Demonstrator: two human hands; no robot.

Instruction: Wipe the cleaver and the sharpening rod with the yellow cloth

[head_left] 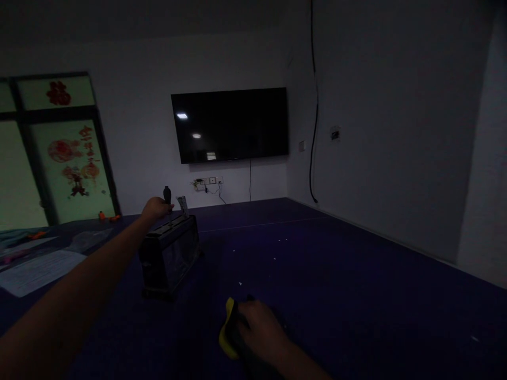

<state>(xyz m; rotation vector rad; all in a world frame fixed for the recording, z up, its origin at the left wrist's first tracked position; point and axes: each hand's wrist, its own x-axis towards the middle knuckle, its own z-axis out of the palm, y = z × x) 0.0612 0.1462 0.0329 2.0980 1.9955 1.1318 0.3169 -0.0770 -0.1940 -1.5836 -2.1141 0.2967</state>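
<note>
Stretched far forward, my left hand (157, 207) is closed around a screwdriver (167, 195) with a dark handle, held upright. Its thin shaft points down at the top of a black, box-shaped device (181, 252) that looks like a toaster with long top slots. A pale piece (182, 205) sticks up from the device's far end. Low in the view, my right hand (261, 324) grips a yellow-and-black object (228, 332) against the purple tabletop. Its dark part runs back under my wrist, and its kind is too dim to make out.
Printed paper (41, 272) and a clear plastic bag (89, 240) lie at left on the purple table (336, 306). Orange items (106, 216) sit near the far left edge. Small white scraps (240, 284) dot the surface. A television (233, 126) hangs on the wall beyond.
</note>
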